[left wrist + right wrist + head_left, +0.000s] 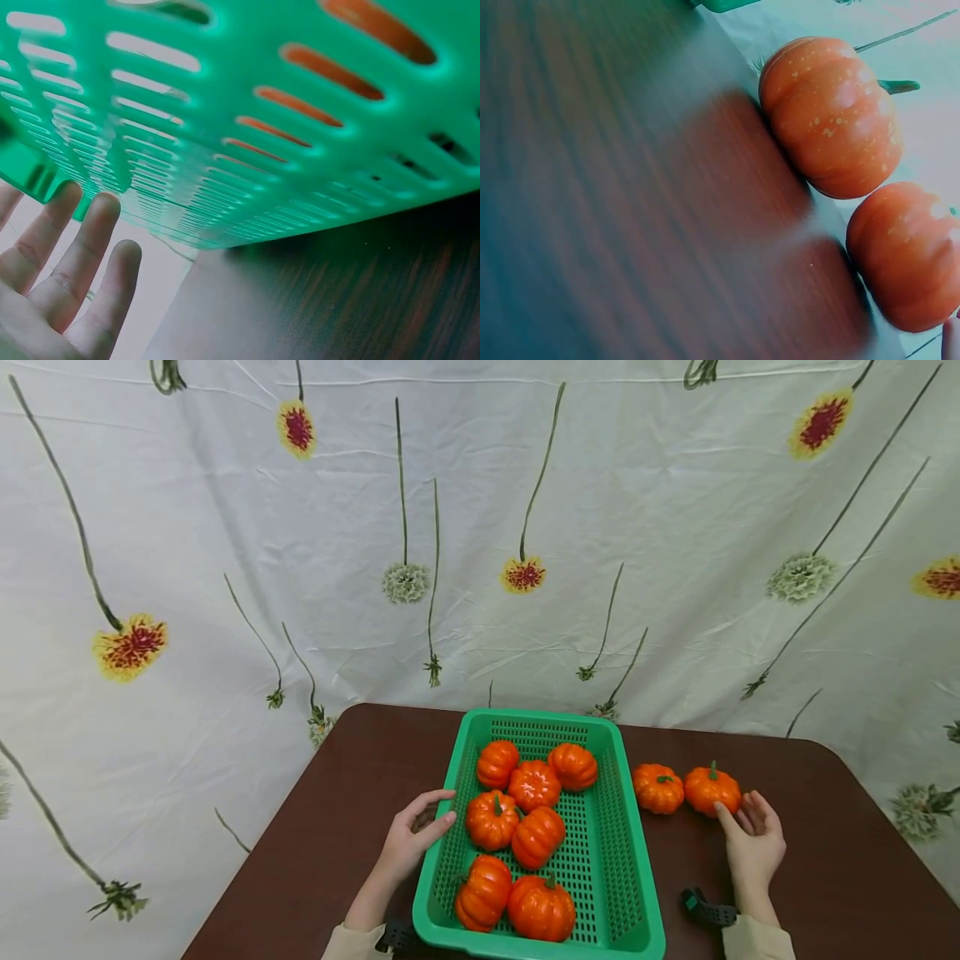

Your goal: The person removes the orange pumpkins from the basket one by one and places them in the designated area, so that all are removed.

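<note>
A green plastic basket (628, 827) holds several small orange pumpkins (534, 786). At its left rim is my left hand (408, 833), thumb and fingers spread; in the left wrist view the fingers (71, 262) extend beside the slotted wall. Two more pumpkins sit side by side on the table right of the basket: a left one (657, 788) and a right one (711, 790). My right hand (756, 847) is at the right one, thumb against its front and loosely bent fingers by its right side. A fingertip (951, 341) meets that pumpkin's lower edge in the right wrist view.
The dark brown table (322, 827) runs under everything. Behind it hangs a white cloth (337, 527) printed with flowers. A black strap (708, 910) shows by the right wrist.
</note>
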The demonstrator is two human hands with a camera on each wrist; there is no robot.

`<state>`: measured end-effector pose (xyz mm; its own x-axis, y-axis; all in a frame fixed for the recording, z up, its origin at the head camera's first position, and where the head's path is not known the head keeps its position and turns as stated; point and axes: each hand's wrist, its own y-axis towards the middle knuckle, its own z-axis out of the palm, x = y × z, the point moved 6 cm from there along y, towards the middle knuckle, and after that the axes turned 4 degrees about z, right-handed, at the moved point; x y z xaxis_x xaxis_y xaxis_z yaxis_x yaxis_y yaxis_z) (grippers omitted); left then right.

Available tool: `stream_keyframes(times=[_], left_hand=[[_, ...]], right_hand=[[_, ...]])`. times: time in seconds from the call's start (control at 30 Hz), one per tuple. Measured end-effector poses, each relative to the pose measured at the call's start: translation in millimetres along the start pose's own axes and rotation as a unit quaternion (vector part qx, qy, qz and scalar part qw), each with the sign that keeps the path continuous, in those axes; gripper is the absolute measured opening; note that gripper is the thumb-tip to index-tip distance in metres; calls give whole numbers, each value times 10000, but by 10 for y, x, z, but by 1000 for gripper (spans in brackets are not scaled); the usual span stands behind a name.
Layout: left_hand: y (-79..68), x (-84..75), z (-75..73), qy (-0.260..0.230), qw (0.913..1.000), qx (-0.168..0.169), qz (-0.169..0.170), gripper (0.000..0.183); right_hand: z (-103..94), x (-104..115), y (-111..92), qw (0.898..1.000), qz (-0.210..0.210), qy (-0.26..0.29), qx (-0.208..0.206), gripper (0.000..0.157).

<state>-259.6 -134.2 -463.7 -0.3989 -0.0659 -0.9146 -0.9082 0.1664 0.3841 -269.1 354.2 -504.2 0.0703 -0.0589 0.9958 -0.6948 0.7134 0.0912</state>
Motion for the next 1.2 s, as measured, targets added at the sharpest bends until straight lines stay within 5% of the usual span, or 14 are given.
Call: stream_keyframes(times=[0.3,0.53,0.73,0.97,1.2], left_hand=[[-6,-18,2,-6,10000,-16,-4,34],[-19,12,-10,-1,10000,-28,2,33],[-29,-12,2,-34,10000,-19,5,34],[-29,-13,8,-49,10000,-27,23,33],[-9,-18,7,-88,9999,3,91,33]], right_hand=[[-30,125,-18,9982,-244,526,-159,55],[69,388,-100,9963,-556,648,103,48],[218,644,-209,9900,-630,901,889,46],[451,995,-380,9742,-961,211,2033,51],[694,1437,-624,9393,-1105,-375,3225,53]])
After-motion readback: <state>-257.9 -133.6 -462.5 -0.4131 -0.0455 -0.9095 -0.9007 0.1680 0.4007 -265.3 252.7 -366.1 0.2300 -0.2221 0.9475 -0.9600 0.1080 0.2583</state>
